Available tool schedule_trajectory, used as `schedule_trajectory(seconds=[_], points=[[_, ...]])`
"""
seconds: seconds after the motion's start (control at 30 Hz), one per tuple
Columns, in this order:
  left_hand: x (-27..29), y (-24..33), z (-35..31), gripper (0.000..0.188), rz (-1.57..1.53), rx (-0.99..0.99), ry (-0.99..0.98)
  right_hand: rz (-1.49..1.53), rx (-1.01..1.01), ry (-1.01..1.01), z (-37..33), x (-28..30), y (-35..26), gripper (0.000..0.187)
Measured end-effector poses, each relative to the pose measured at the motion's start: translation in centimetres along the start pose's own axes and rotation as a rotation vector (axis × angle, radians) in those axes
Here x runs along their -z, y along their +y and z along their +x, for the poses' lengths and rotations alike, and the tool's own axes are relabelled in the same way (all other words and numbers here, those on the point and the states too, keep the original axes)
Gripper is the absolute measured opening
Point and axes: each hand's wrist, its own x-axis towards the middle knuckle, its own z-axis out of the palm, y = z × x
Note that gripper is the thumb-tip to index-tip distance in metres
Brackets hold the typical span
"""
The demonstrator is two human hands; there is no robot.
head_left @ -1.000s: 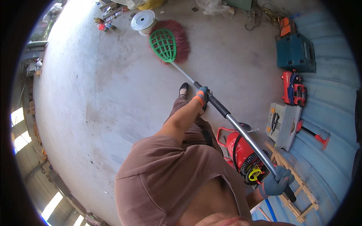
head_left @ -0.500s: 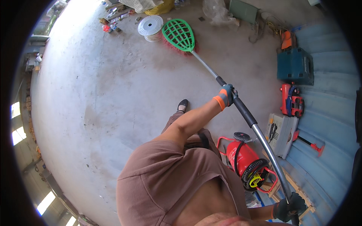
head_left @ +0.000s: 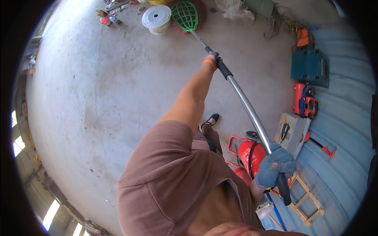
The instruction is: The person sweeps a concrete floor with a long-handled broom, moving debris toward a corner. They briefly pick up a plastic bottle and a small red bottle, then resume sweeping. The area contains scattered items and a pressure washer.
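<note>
A long-handled brush (head_left: 246, 103) with a metal pole runs from the lower right up to the top. Its head (head_left: 184, 16) is a green plastic lattice with red bristles below it, lying at the floor beside a white cable spool (head_left: 156, 17). My left hand (head_left: 211, 59), in a grey glove with an orange cuff, is closed on the black sleeve partway along the pole. Close to my body, my right hand (head_left: 275, 167), gloved in blue-grey, grips the pole just above its black end.
Beneath my right hand stands a red wheeled fire extinguisher (head_left: 252, 157). Along the blue wall (head_left: 334, 129) are a teal case (head_left: 310, 67), a red machine (head_left: 305, 101), a grey case (head_left: 292, 134) and a wooden frame (head_left: 305, 198). Litter (head_left: 112, 15) and plastic sheeting (head_left: 236, 11) lie at the far end.
Both hands have moved away from me with the brush. Its head has slid up past the spool's right side, my left arm is stretched further, and my right hand has come up over the extinguisher.
</note>
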Motion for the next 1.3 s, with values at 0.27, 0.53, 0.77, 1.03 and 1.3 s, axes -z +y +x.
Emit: schedule_trajectory(seconds=[0.27,0.53,0.77,1.03,1.3], points=[[4.4,-5.1,-4.2,0.016,0.062,0.081,-0.134,-0.078,0.020,-0.084,-1.7,1.8,-6.1,0.023],[13.2,-19.5,-15.8,0.018,0.277,0.189,-0.154,0.218,-0.059,0.159,-14.5,16.2,-11.7,0.024],[21.7,-29.4,-25.1,0.013,0.251,0.081,0.077,0.360,-0.018,0.618,-32.0,26.2,-14.2,0.019],[21.0,-40.5,-33.2,0.021,0.530,0.040,-0.023,0.595,0.219,1.108,-44.6,31.9,-24.7,0.016],[24.6,-39.0,-32.1,0.035,0.677,0.132,-0.159,0.186,0.052,0.835,-48.8,25.6,-25.8,0.031]])
